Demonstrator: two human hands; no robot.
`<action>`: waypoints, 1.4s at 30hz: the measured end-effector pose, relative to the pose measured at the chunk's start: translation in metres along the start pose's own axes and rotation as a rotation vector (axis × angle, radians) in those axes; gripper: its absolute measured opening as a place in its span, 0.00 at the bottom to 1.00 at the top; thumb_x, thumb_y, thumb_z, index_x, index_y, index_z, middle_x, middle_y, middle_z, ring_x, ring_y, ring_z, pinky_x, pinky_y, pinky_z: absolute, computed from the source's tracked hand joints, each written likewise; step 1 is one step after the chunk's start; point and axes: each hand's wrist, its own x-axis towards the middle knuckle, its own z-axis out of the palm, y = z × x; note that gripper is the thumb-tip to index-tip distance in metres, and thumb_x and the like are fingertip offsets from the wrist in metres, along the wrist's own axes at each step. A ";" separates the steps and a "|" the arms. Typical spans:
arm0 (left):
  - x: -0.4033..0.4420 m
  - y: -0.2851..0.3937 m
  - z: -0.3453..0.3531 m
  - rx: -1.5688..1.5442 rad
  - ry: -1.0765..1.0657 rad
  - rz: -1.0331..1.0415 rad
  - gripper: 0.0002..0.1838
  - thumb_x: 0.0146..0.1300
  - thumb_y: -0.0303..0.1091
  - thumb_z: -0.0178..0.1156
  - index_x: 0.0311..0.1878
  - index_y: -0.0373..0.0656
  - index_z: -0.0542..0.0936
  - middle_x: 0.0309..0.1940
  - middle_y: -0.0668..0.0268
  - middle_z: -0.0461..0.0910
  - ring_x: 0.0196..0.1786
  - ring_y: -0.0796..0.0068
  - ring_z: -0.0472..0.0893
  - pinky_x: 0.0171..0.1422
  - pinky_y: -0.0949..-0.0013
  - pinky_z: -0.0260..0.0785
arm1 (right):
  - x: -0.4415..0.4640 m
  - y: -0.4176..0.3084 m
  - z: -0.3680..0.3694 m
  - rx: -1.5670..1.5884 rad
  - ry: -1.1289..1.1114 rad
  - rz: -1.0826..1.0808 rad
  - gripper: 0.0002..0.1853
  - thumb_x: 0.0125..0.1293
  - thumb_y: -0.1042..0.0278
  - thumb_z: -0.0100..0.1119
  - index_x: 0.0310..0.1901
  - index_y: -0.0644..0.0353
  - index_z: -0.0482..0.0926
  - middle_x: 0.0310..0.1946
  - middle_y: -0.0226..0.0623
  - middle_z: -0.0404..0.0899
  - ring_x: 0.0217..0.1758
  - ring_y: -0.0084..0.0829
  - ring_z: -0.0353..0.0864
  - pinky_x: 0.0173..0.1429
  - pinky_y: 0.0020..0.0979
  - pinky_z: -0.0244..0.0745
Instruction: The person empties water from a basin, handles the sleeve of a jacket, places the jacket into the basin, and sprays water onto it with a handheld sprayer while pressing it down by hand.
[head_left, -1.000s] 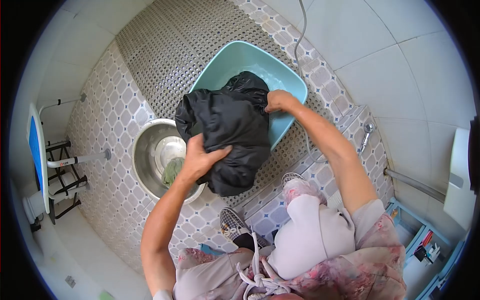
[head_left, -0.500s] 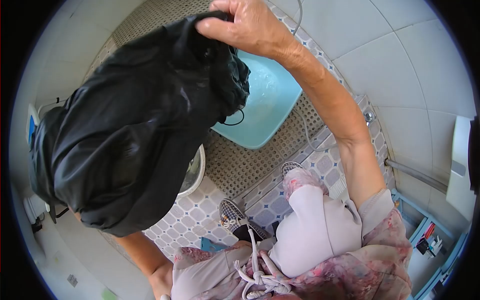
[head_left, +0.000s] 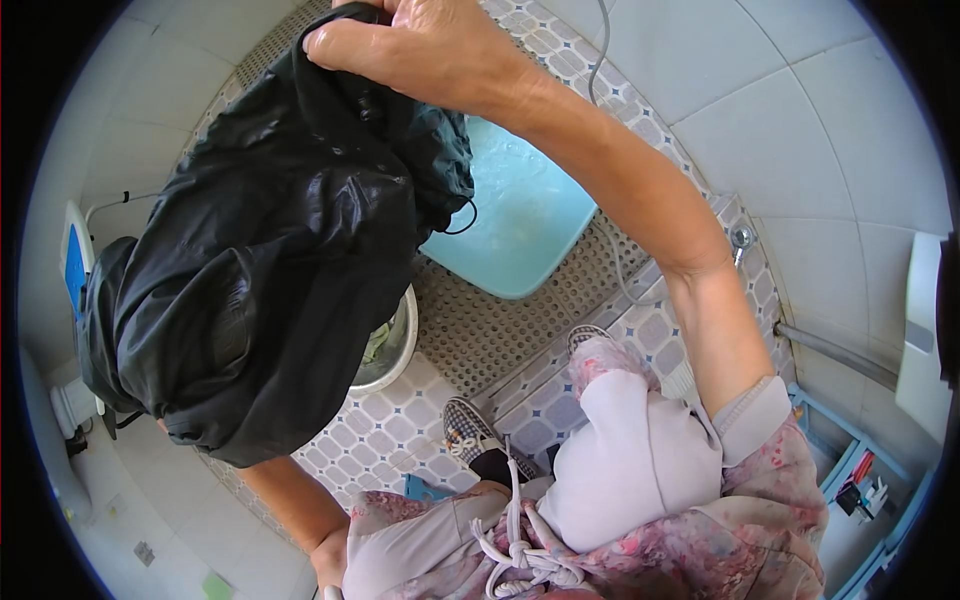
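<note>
A wet, shiny black garment hangs bunched across the left half of the head view; its exact kind is unclear. My right hand pinches its upper edge between thumb and fingers. From below, my left forearm reaches behind the cloth, which hides that hand's fingers. A thin cord loop dangles from the garment's right side. Behind it, partly covered, a light blue basin holds water.
A white bucket with greenish cloth inside stands below the garment. Perforated matting lies under the basin. A grey hose runs along the right wall. At lower right is a blue shelf with small items.
My right hand has moved left, carrying the garment's upper edge with it. More of the bucket and its greenish cloth now shows.
</note>
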 end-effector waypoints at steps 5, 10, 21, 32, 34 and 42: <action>-0.004 0.000 0.007 -0.023 -0.013 -0.012 0.26 0.69 0.44 0.46 0.61 0.32 0.72 0.57 0.54 0.75 0.60 0.60 0.75 0.69 0.58 0.66 | 0.001 0.019 0.005 -0.006 -0.068 -0.007 0.16 0.57 0.62 0.58 0.20 0.66 0.71 0.15 0.29 0.66 0.22 0.21 0.64 0.27 0.30 0.61; -0.013 0.001 0.019 -0.119 -0.075 -0.068 0.28 0.70 0.45 0.45 0.63 0.32 0.71 0.60 0.52 0.74 0.62 0.59 0.75 0.70 0.56 0.65 | -0.001 0.041 0.008 -0.022 -0.070 -0.023 0.16 0.58 0.63 0.58 0.20 0.65 0.70 0.16 0.27 0.65 0.23 0.19 0.63 0.27 0.29 0.61; -0.052 0.034 0.083 -0.230 -0.045 -0.512 0.30 0.69 0.50 0.49 0.66 0.40 0.69 0.62 0.55 0.73 0.63 0.58 0.74 0.70 0.59 0.65 | 0.011 0.049 -0.010 0.665 -0.051 0.330 0.06 0.62 0.69 0.57 0.32 0.61 0.79 0.26 0.30 0.80 0.27 0.23 0.80 0.35 0.26 0.79; -0.049 0.020 0.078 -0.287 -0.002 -0.607 0.26 0.68 0.49 0.52 0.61 0.40 0.74 0.55 0.59 0.78 0.56 0.62 0.78 0.64 0.62 0.70 | -0.005 0.086 -0.029 0.829 0.102 0.652 0.04 0.61 0.69 0.58 0.30 0.58 0.77 0.27 0.31 0.80 0.27 0.25 0.81 0.37 0.29 0.82; -0.049 0.019 0.080 -0.273 0.020 -0.633 0.25 0.67 0.48 0.53 0.60 0.43 0.75 0.54 0.62 0.79 0.56 0.65 0.78 0.62 0.64 0.70 | -0.006 0.093 -0.029 0.858 0.147 0.694 0.03 0.60 0.70 0.58 0.30 0.58 0.77 0.27 0.32 0.81 0.28 0.27 0.82 0.38 0.31 0.83; -0.049 0.008 0.082 -0.269 0.036 -0.676 0.23 0.67 0.46 0.53 0.59 0.43 0.75 0.54 0.62 0.79 0.55 0.66 0.79 0.63 0.63 0.70 | -0.011 0.113 -0.035 0.926 0.099 0.871 0.07 0.61 0.69 0.57 0.31 0.63 0.78 0.28 0.39 0.84 0.28 0.33 0.84 0.39 0.36 0.85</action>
